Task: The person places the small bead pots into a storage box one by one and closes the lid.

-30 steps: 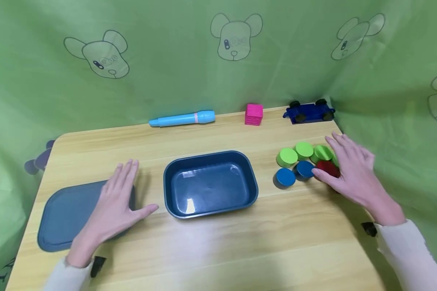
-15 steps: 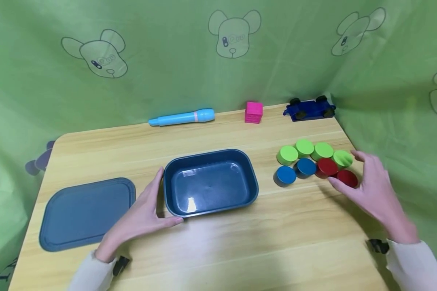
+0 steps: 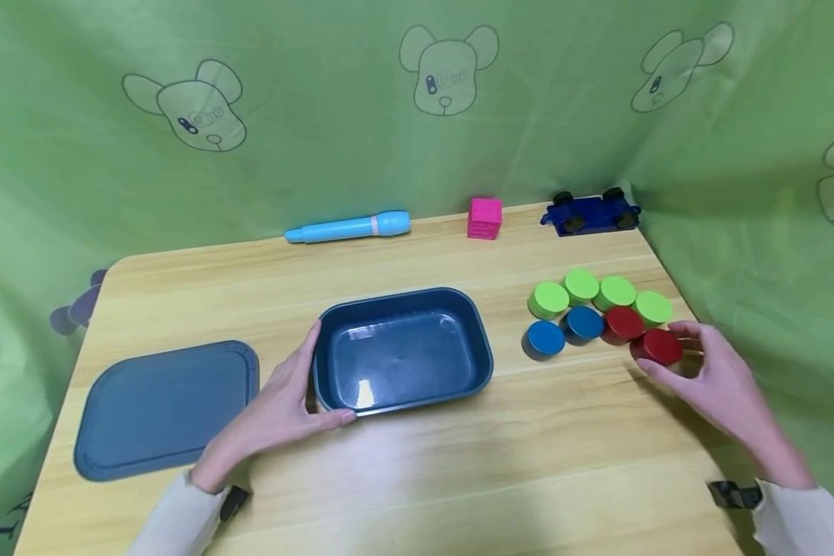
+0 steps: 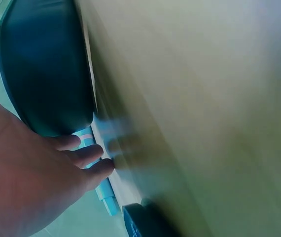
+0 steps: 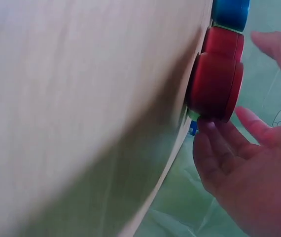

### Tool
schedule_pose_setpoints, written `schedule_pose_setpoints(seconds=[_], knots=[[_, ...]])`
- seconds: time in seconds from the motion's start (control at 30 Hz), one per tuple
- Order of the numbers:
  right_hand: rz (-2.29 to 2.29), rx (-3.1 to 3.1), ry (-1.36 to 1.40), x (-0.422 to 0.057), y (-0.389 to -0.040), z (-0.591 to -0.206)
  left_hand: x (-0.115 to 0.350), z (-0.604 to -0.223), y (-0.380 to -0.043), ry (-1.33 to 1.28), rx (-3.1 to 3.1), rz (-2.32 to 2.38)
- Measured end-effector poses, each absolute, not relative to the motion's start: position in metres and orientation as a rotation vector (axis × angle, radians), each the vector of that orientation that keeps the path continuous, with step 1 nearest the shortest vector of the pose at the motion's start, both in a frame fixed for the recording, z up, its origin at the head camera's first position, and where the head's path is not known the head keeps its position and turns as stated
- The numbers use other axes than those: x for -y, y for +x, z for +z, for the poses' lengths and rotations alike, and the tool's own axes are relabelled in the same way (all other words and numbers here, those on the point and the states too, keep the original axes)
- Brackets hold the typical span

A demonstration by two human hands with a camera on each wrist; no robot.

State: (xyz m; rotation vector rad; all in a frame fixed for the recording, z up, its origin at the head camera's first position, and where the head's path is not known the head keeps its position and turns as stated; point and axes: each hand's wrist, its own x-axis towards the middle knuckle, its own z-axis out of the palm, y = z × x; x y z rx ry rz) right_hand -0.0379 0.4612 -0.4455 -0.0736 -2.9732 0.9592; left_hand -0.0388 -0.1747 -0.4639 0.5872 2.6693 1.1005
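Observation:
My right hand (image 3: pixel 723 386) has its curled fingers and thumb around a red cylinder (image 3: pixel 659 347) at the table's right side. In the right wrist view, the fingertips (image 5: pixel 207 123) touch this red cylinder (image 5: pixel 213 86), while the thumb appears apart from its top. A second red cylinder (image 3: pixel 623 324), two blue cylinders (image 3: pixel 544 339) and several light green cylinders (image 3: pixel 548 300) stand close beside it. My left hand (image 3: pixel 271 417) holds the left end of a dark blue box (image 3: pixel 403 359), its thumb at the front rim. The box holds nothing.
A flat grey-blue lid (image 3: pixel 167 409) lies left of the box. Along the table's back edge are a light blue pen-shaped toy (image 3: pixel 347 228), a pink cube (image 3: pixel 484 218) and a dark blue toy car (image 3: pixel 591 214) with its wheels showing. Green curtain (image 3: pixel 320 116) encloses the table.
My left hand has moved from above the lid rightward onto the box. My right hand has come nearer and lower, from over the cylinders to around the nearest red one.

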Motion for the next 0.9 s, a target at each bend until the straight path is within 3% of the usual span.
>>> schedule_pose_setpoints(seconds=[0.47,0.9], knots=[[0.918,3.037,-0.024,-0.469,-0.04,-0.452,0.179,-0.462,-0.039,0.535,-2.66,1.069],[1.095,2.829,-0.194,-0.441,-0.029,-0.422,0.181,-0.457,-0.039,0.547,-2.697,1.004]])
